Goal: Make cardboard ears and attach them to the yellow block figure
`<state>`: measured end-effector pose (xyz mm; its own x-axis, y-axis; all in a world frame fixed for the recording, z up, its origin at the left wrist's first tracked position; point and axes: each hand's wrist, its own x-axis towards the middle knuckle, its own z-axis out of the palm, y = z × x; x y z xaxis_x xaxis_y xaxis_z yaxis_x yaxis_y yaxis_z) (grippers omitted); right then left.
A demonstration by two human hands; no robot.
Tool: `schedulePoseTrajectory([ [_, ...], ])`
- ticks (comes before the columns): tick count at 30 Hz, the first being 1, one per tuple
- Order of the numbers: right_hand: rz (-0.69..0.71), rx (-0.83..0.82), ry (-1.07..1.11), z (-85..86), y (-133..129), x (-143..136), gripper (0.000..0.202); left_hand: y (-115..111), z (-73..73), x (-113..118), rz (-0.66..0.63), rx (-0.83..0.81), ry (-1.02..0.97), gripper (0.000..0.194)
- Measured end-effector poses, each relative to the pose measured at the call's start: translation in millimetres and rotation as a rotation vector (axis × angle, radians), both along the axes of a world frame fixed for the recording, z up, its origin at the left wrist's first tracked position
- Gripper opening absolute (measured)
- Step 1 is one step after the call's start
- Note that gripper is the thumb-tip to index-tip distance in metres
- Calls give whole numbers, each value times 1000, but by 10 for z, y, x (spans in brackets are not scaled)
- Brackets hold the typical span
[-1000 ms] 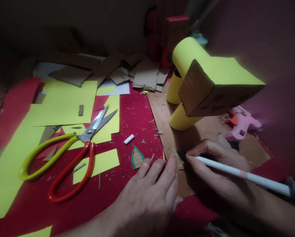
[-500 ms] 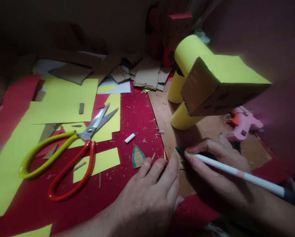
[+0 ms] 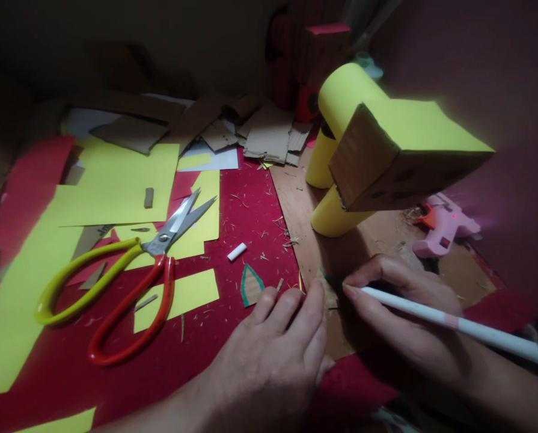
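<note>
My right hand pinches a white felt-tip marker near its dark green tip. The tip is beside a small cardboard piece, which bears a green line along its upper edge. My left hand steadies that piece, its index finger at the left side and its thumb partly hidden below. Left of these fingers lies a pointed cardboard cutout with a green outline. A white marker cap rests just above it on the red surface.
Scissors with yellow and red handles lie part-open on yellow paper. A yellow tube-and-box figure stands on a cardboard sheet. A pink glue gun is behind my right hand. Cardboard scraps pile up at the back.
My right hand and the marker have shifted slightly right, drawing the tip along the cardboard piece's upper edge. My left hand stays almost still.
</note>
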<state>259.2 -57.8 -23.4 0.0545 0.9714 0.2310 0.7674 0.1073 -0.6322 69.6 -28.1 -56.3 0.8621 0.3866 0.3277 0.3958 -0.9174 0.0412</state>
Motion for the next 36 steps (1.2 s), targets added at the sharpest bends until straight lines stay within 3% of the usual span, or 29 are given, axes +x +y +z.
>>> schedulePoseTrajectory([
  [36,-14,-35,26,9,4,-12,14,6,7,11,6,18,23,34],
])
